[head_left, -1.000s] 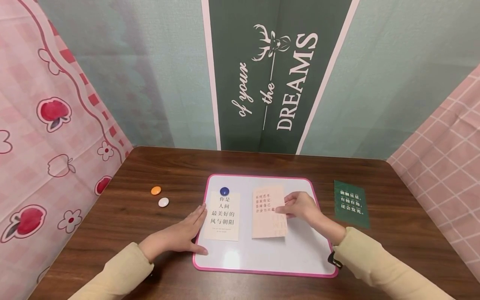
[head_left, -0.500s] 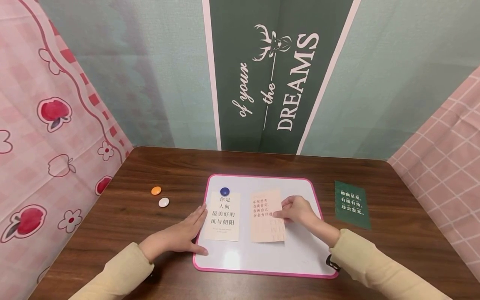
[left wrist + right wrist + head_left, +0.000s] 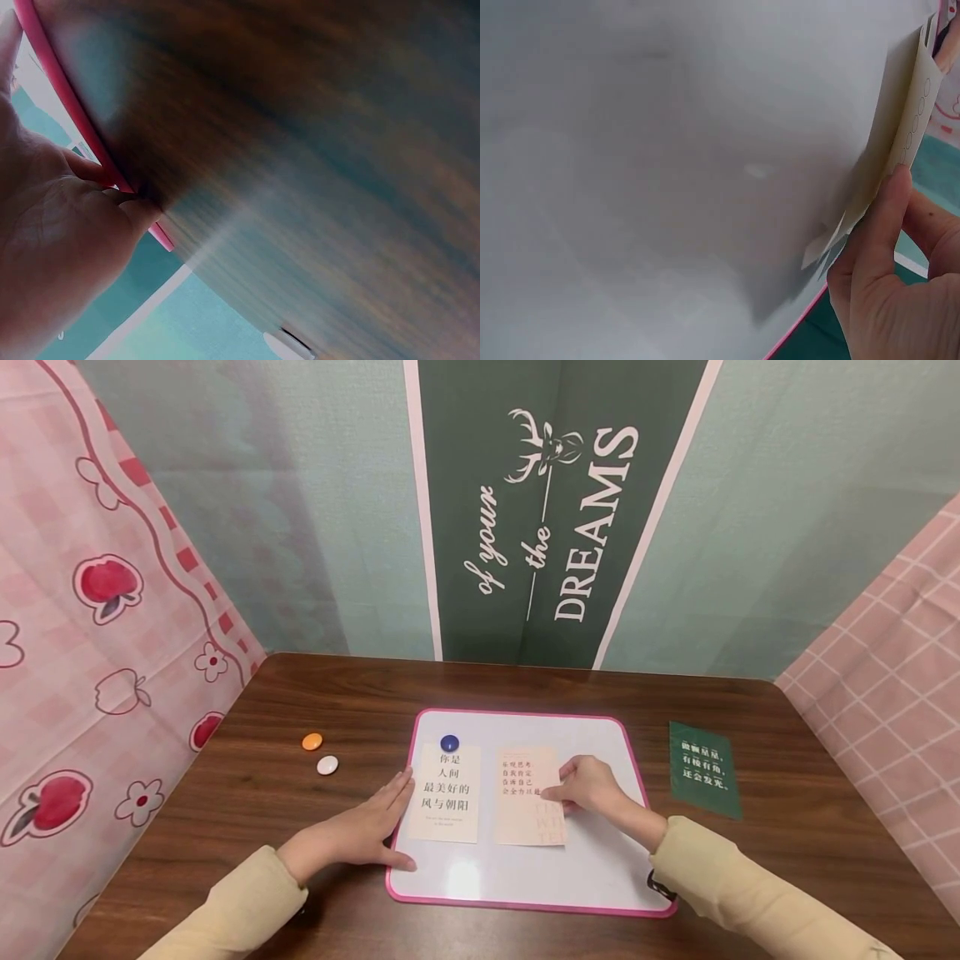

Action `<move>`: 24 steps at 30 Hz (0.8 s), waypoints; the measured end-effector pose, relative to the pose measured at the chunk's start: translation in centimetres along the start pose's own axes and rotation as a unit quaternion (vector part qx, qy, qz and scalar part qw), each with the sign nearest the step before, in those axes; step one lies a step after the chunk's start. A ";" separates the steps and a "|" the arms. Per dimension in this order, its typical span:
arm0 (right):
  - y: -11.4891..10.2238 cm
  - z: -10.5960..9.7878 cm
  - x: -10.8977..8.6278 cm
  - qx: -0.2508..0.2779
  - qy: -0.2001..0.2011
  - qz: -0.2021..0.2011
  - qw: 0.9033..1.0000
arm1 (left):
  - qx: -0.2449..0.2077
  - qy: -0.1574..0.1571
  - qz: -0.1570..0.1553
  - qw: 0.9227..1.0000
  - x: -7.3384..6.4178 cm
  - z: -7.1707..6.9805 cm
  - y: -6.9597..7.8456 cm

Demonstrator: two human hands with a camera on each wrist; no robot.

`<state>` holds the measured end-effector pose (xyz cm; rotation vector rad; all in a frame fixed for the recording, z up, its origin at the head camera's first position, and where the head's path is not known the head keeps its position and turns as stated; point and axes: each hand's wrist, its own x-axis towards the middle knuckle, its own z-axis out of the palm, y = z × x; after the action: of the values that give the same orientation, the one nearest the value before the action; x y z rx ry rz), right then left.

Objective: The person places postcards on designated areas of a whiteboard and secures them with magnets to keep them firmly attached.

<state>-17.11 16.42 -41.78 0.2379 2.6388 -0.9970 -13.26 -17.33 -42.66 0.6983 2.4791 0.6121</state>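
In the lower middle of the head view, a whiteboard (image 3: pixel 540 881) with a pink rim lies on a brown wooden table (image 3: pixel 360 685). Right of the board's middle, the right hand (image 3: pixel 596 783) pinches the right edge of a pink card (image 3: pixel 519 814) between thumb and fingers; in the right wrist view, part of the card slants off the board's surface at upper right. The left hand (image 3: pixel 363 828) rests at the board's left edge, fingers outstretched and thumb spread, grasping no card. Just beside it, a cream card (image 3: pixel 448 818) lies flat on the board, with a blue disc (image 3: pixel 449 743) at its top edge. Toward the left of the frame, an orange disc (image 3: pixel 312 741) and a white disc (image 3: pixel 327 765) sit near each other on the table. Toward the right, a green card (image 3: pixel 703 789) lies beyond the board.
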 end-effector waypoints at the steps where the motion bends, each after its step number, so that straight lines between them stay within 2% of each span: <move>1: 0.0 0.1 0.0 -0.004 0.001 0.000 1.000 | 0.000 0.000 0.000 1.000 0.0 0.0 0.0; 12: -0.3 0.5 0.2 -0.028 0.007 -0.013 1.000 | 0.007 0.009 0.013 1.000 0.0 0.0 0.1; 24: -0.3 0.5 0.2 -0.034 -0.002 -0.024 0.999 | 0.008 0.010 0.005 1.000 0.0 0.0 0.1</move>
<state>-17.30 15.94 -42.03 0.1581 2.6813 -0.9192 -13.26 -17.27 -42.64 0.7152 2.5038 0.6059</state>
